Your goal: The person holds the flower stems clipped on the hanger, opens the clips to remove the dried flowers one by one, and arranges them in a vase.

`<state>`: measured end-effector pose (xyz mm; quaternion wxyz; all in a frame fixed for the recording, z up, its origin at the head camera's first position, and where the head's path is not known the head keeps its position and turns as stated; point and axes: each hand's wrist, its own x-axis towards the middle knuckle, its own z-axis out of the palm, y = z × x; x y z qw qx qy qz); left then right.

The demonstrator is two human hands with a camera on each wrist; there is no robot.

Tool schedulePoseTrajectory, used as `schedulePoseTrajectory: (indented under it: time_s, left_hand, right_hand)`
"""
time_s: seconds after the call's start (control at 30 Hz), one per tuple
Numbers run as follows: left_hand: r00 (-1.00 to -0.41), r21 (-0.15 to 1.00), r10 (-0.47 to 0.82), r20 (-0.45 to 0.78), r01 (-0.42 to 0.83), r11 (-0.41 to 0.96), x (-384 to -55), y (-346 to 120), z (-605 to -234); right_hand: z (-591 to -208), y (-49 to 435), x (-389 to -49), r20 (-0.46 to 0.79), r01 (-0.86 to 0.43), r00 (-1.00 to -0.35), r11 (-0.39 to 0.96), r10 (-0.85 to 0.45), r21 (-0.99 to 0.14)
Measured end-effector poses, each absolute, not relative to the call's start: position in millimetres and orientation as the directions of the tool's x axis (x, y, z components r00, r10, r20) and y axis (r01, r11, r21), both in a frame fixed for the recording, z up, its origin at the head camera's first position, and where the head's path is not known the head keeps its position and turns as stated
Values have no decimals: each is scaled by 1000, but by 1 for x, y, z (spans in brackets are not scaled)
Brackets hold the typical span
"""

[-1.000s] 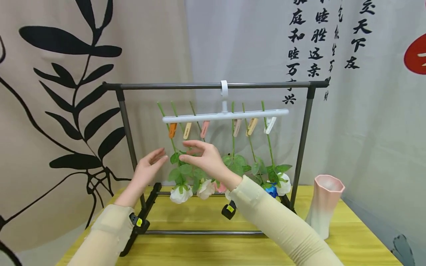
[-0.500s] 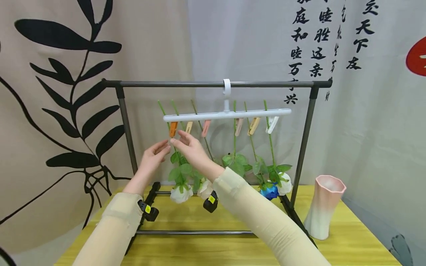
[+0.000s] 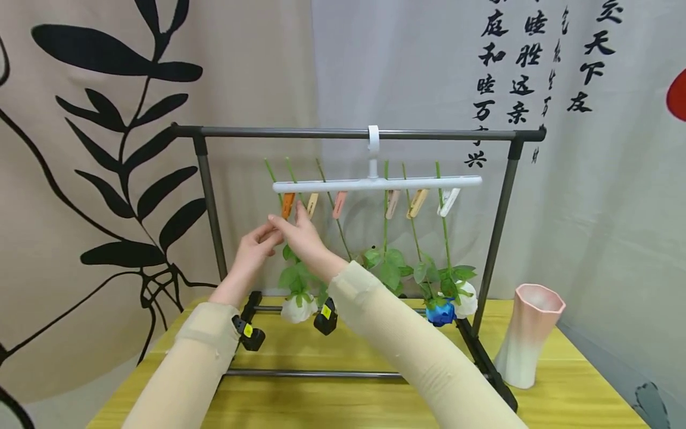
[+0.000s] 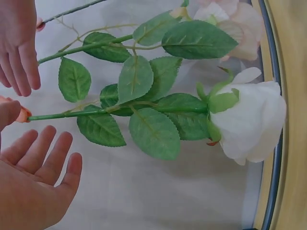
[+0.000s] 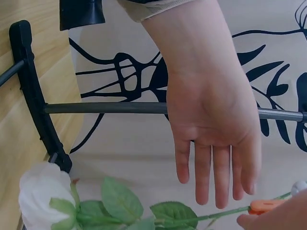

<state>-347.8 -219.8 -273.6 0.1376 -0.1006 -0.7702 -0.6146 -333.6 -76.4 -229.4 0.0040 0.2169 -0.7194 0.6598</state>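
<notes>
A white hanger (image 3: 332, 187) with several coloured clothespins hangs from a dark rack (image 3: 300, 132). Artificial roses hang upside down by their stems from the clothespins. At the left end, an orange clothespin (image 3: 288, 204) holds a white rose (image 4: 254, 120). My right hand (image 3: 309, 244) is at this clothespin, its thumb right at the lower end and its fingers extended beside it. Lower and to the left, my left hand (image 3: 250, 257) is raised by the stem with fingers loosely spread; its palm shows in the right wrist view. The hands overlap part of the stem in the head view.
A pink-and-white vase (image 3: 527, 336) stands at the right on the wooden table (image 3: 321, 405). A blue rose (image 3: 440, 313) and another white rose (image 3: 465, 300) hang on the right side. The rack's feet and lower bars rest on the table.
My right hand has moved left and up to the orange clothespin. My left hand has risen and shifted right, closer to the stem. The view has shifted slightly.
</notes>
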Motion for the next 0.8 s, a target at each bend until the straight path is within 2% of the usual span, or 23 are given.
schedulePoseTrajectory:
  time_s: [0.4,0.8]
  left_hand:
    - [-952,927,41,304,306,219,-364,-211,-276]
    - [-958,950,31,284,285,131,-372,-206,-278]
  right_hand:
    - [-234,-81,-335,308,-325,-913,20,-266,-945]
    - [-233,-77,-335,290,-299,-911,-16,-293,-954]
